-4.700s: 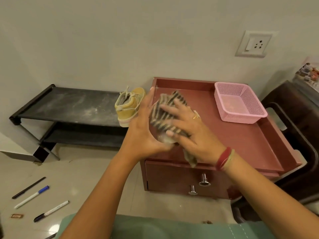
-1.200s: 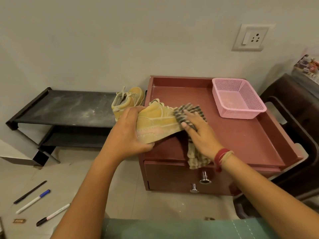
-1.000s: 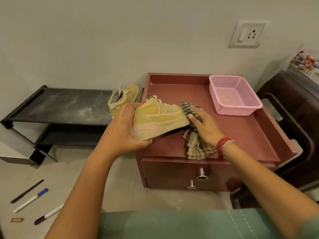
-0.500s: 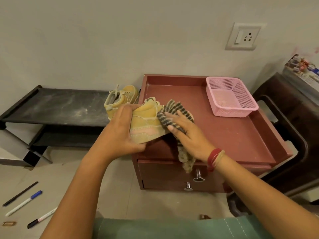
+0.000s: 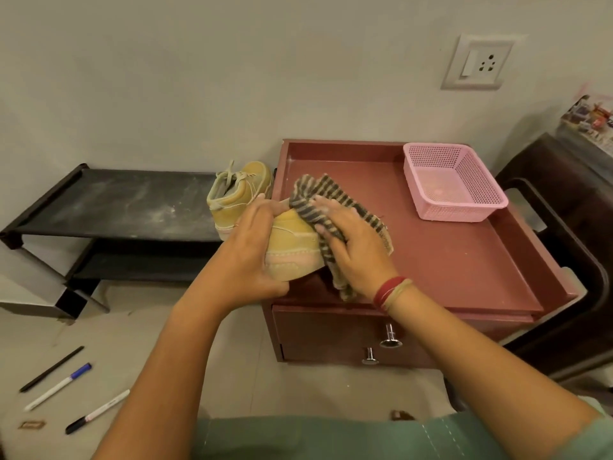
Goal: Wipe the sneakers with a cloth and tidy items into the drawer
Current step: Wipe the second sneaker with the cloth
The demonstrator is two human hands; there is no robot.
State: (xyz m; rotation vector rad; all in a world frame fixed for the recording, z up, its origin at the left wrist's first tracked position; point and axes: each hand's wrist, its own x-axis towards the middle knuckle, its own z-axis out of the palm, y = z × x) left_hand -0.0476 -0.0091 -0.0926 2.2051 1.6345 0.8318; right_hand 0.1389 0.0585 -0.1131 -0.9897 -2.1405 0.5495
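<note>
**A:** What are things resting on?

**B:** A reddish-brown cabinet top [image 5: 447, 260] with a raised rim. A pink mesh basket [image 5: 464, 212] sits in its back right corner.

**A:** And to its left?

**B:** A low black rack [image 5: 116, 207] with two shelves, the top one dusty. A yellow sneaker [image 5: 238, 200] stands at its right end, just beside the cabinet.

**A:** Anything on the floor [image 5: 232, 343]?

**B:** At lower left lie a black pen [image 5: 51, 369], a blue-capped pen [image 5: 58, 386] and a black-capped pen [image 5: 98, 411]. A small brown object [image 5: 31, 424] lies near them.
</note>
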